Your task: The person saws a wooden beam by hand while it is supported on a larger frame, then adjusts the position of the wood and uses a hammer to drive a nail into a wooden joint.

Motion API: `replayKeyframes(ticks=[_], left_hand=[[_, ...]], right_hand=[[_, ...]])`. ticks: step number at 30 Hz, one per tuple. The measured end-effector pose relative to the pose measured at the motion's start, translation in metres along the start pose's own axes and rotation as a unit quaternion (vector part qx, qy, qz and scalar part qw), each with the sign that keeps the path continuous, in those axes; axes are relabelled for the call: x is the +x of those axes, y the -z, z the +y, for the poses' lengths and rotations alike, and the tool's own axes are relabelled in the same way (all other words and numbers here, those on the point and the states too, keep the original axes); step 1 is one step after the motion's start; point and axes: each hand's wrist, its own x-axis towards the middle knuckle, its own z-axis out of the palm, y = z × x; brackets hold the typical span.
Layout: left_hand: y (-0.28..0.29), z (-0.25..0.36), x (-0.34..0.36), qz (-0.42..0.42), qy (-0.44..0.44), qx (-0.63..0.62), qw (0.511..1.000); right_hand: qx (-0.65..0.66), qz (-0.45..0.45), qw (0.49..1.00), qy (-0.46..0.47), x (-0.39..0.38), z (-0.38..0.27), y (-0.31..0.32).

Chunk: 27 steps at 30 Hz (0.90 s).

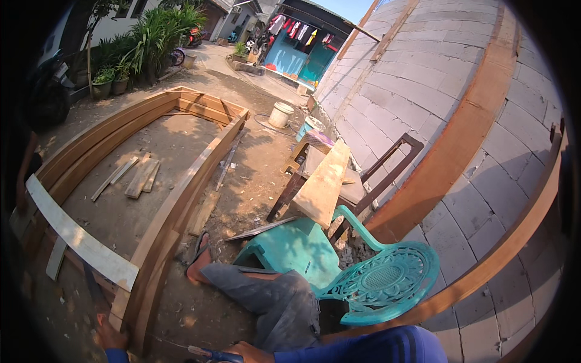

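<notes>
At the lower left, my left hand (111, 336) is closed against the near corner of a long wooden frame (175, 202). Beside its fingers is a small orange-red piece, and a dark narrow strip (94, 289) runs up from there; I cannot make out what it is. My right hand (251, 352), low in the middle, is wrapped round a hand tool with a dark blue handle (221, 356) and a pale tip; its kind is unclear. A whitish flat board (82, 233) lies across the near end of the frame.
Offcuts (144, 178) lie inside the frame. A green plastic chair (296, 251) stands beside my leg, with a brown chair (357, 190) bearing a board (324, 184) behind it. A block wall (448, 139) rises on the right. Part of another person (27, 154) shows at the left edge.
</notes>
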Motion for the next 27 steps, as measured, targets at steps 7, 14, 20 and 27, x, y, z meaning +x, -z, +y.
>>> replayKeyframes(ticks=[7, 14, 20, 27], left_hand=[[0.012, 0.025, 0.004, -0.075, -0.001, 0.020, 0.997], [0.028, 0.013, 0.006, -0.124, 0.022, 0.028, 0.992], [0.013, 0.026, 0.006, -0.123, -0.008, -0.001, 0.992], [0.047, 0.004, -0.005, -0.132, 0.061, -0.006, 0.989]], right_hand=[[0.004, -0.057, 0.996, -0.068, 0.104, -0.028, -0.034], [0.131, 0.045, 0.981, 0.136, 0.134, 0.044, -0.096], [0.090, 0.027, 0.993, 0.070, 0.112, 0.053, -0.090], [0.082, -0.095, 0.991, -0.041, -0.011, -0.025, 0.027]])
